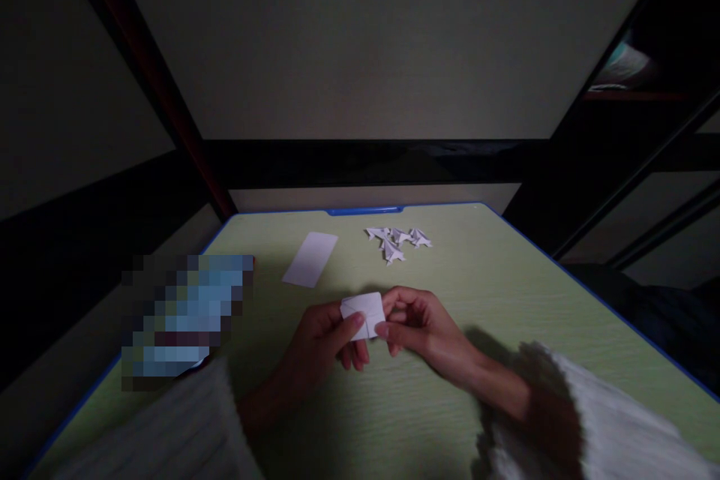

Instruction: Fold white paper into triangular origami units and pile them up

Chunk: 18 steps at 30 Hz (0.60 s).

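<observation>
Pinching the folded paper (368,305) between thumbs and fingers of left hand (322,337) and right hand (424,326), over the table (484,277), short of the paper figures (392,250), and liable to crease it askew by pressing unevenly or let it spring open by easing either thumb.

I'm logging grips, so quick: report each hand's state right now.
Left hand: holding the folded white paper, thumb on top.
Right hand: holding the same paper, thumb at its lower right corner.
</observation>
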Motion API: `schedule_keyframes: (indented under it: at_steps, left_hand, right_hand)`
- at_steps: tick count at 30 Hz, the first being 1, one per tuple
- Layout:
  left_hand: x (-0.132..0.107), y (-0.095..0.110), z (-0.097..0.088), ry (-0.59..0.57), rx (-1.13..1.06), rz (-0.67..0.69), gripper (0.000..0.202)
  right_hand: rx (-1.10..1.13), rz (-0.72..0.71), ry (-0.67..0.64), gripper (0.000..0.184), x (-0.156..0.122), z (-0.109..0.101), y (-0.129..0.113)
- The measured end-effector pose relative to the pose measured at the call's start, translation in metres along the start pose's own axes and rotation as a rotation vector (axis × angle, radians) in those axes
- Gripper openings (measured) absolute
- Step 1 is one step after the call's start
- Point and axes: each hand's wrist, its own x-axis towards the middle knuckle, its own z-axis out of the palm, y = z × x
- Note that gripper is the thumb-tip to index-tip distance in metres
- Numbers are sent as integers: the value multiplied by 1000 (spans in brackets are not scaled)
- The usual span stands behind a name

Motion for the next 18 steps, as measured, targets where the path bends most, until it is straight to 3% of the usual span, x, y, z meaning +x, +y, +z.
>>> schedule_keyframes:
  at_steps: [8,14,18]
  left_hand:
    - [0,3,1,58,10,-27,21]
    - [1,3,0,50,39,-19,19]
    - [0,4,-1,22,16,-12,18]
  right_hand:
    - [-7,-62,-136,15,-3,2,-3]
    - [-25,-203,83,18,-2,1,-4]
    - [-59,-168,37,12,-2,0,-1]
